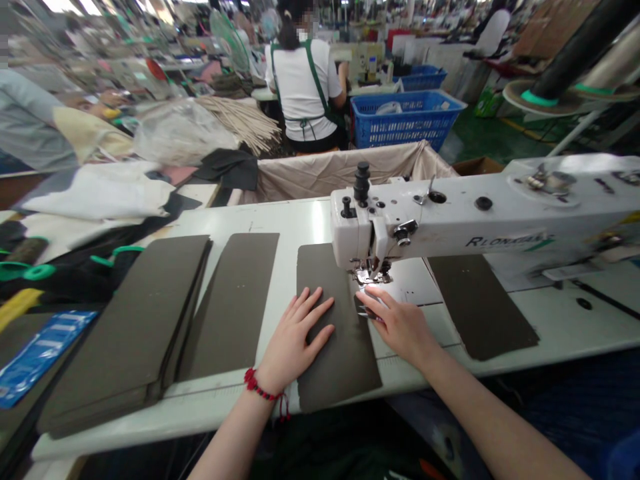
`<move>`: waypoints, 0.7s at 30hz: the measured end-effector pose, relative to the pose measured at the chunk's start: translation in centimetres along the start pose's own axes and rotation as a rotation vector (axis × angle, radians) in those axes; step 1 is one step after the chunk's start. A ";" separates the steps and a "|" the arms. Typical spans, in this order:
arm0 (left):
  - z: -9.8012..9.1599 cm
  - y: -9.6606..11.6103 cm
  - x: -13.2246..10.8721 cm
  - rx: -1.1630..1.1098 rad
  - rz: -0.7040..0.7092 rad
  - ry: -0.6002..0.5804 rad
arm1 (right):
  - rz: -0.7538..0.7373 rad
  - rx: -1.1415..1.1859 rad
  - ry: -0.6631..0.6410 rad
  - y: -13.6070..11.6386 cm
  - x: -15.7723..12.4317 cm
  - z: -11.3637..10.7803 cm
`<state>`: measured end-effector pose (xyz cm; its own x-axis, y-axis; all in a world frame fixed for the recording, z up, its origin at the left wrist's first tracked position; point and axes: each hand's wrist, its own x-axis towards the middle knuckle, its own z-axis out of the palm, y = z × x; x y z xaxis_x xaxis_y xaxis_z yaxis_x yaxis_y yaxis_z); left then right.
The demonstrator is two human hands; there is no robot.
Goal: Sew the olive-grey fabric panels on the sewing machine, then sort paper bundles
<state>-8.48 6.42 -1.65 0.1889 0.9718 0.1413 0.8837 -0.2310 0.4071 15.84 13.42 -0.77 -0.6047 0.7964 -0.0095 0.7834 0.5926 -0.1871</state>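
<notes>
A dark olive panel of stiff sheet material [345, 360] lies on the white sewing table [295, 227], its far end under the presser foot [371, 273] of an industrial sewing machine [450, 227]. My left hand [295, 333] presses flat on this panel with the fingers spread, and a red string bracelet [263, 381] circles that wrist. Beside the needle, my right hand [400, 327] rests at the panel's edge, its fingers curled around what look like small metal thread snips [369, 313]. Another panel [235, 300] and a thick stack of panels [125, 320] lie to the left.
A similar panel [480, 307] lies under the machine arm on the right. Past the table are a beige fabric-lined bin [340, 173] and a blue plastic crate [405, 123]. A seated co-worker [300, 93] works beyond them. Cloth and a blue packet [40, 357] lie at left.
</notes>
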 end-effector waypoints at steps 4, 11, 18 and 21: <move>0.0 0.0 0.0 -0.003 -0.007 0.001 | -0.004 0.006 0.003 0.0 0.0 0.0; -0.1 0.1 0.0 -0.009 -0.018 -0.018 | -0.017 0.018 0.012 0.1 0.0 0.1; -0.1 0.2 -0.3 0.018 0.010 -0.024 | -0.017 0.020 0.018 0.0 -0.1 0.0; -0.2 0.5 -0.4 0.063 0.042 -0.073 | -0.017 0.016 0.025 0.1 -0.1 0.1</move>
<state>-8.23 5.95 -1.33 0.2550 0.9628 0.0896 0.8991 -0.2702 0.3445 15.92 13.39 -0.89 -0.6142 0.7889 0.0184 0.7703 0.6045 -0.2030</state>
